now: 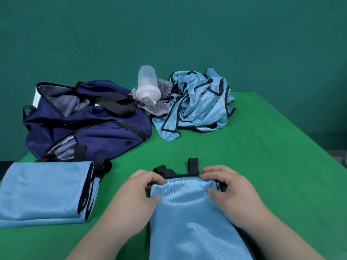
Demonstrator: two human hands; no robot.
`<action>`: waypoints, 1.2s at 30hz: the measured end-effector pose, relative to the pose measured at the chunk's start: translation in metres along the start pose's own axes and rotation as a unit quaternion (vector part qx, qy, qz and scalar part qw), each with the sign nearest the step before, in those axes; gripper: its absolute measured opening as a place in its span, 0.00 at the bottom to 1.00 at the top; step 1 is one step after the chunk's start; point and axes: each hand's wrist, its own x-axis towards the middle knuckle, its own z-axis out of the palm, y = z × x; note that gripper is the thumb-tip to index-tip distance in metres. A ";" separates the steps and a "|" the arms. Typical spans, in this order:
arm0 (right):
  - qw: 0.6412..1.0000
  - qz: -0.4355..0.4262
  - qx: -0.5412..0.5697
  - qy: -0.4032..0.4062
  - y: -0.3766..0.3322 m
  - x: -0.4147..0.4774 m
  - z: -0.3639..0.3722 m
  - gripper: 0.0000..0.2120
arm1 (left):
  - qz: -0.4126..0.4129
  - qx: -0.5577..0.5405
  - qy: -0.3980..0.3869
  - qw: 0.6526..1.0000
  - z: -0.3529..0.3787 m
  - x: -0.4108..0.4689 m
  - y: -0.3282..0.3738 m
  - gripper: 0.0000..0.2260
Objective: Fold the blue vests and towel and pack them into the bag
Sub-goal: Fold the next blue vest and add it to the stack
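A light blue vest (189,218) with dark trim lies folded lengthwise on the green table in front of me. My left hand (139,196) pinches its far left corner, and my right hand (231,192) pinches its far right corner, thumbs on top of the cloth. Black strap loops stick out past the far edge. A folded stack of blue vests (43,192) lies at the near left. A crumpled heap of blue vests (199,104) sits at the back. The navy bag (90,122) lies open at the back left. A grey striped towel (159,107) is bunched between bag and heap.
A translucent shaker bottle (147,85) lies on the grey towel beside the bag. The green table (262,147) ends at the right, with a teal backdrop behind it. Open green surface lies between my hands and the heap.
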 end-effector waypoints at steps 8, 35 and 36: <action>0.999 -0.035 0.003 0.029 -0.018 -0.025 -0.002 0.15 | 0.023 -0.061 0.050 0.997 0.017 -0.031 0.020 0.10; 0.980 -0.143 -0.135 -0.004 -0.017 -0.004 -0.006 0.11 | 0.207 0.130 0.019 0.969 0.048 -0.011 0.015 0.13; 0.982 -0.141 -0.128 0.000 -0.017 -0.005 -0.006 0.13 | 0.205 0.126 0.021 0.970 0.049 -0.011 0.014 0.12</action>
